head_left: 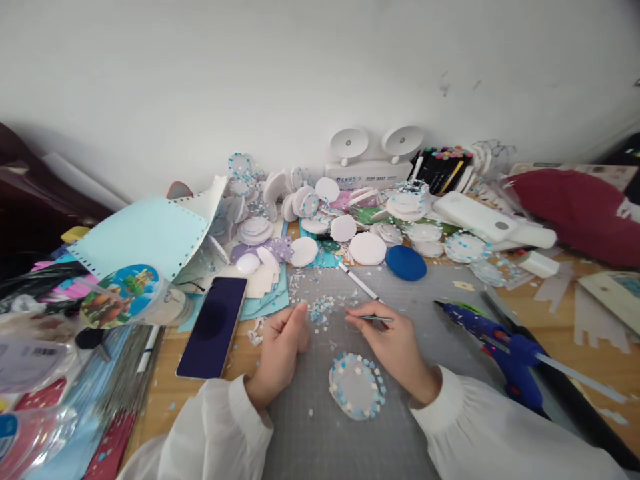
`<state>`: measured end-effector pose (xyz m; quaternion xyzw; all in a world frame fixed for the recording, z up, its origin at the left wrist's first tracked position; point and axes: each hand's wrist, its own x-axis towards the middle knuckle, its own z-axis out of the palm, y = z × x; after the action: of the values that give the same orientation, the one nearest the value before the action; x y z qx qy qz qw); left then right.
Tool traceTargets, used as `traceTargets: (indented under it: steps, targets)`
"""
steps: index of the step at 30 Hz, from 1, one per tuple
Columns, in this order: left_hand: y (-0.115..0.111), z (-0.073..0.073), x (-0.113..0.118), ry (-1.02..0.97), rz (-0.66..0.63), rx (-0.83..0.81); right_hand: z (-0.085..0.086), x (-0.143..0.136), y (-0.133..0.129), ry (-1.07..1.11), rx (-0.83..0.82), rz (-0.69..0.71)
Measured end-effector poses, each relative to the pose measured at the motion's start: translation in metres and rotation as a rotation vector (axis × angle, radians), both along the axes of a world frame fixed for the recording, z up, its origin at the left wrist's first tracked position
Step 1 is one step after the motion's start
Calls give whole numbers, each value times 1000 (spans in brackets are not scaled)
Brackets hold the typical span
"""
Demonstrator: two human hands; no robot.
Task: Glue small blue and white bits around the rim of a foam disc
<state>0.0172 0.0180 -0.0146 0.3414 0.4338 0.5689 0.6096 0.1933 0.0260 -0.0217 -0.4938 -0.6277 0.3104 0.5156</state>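
My right hand (393, 337) pinches slim tweezers (377, 318), their thin tip low over the grey cutting mat (305, 440). Closed in a loose fist, thumb on top, my left hand (284, 347) rests left of a scattered pile of tiny blue and white star pieces (323, 312); whatever its fingers might hold is hidden. Between my forearms lies a round white disc (356, 387), its rim ringed with blue and white stars. It sits apart from both hands. A white pen (361, 283) lies just beyond my right hand.
Many white discs, some star-trimmed, crowd the back around a blue disc (406, 263). At right lies a blue glue gun (495, 347) with a glue stick in it. A phone (214, 328), a tilted plastic cup (135, 297) and a bundle of thin wires (127, 377) are at left.
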Motion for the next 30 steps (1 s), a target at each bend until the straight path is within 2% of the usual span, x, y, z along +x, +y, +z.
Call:
traceTargets:
  steps: [6, 12, 17, 21, 25, 30]
  targets:
    - [1, -2, 1, -4, 3, -1, -2, 0, 1, -17, -21, -30]
    - [-1, 1, 1, 54, -16, 40, 9, 4, 0, 54, -41, -61]
    - [-4, 2, -2, 99, -107, 86, 20, 10, -7, 152, -19, -64]
    - [-7, 3, -5, 237, -177, 85, 27, 11, -19, 231, 13, -45]
    - [-9, 7, -6, 399, -260, 137, 30, 10, -29, 252, 12, -4]
    - [-11, 12, -5, 424, -324, 216, 30, 10, -33, 258, 42, 44]
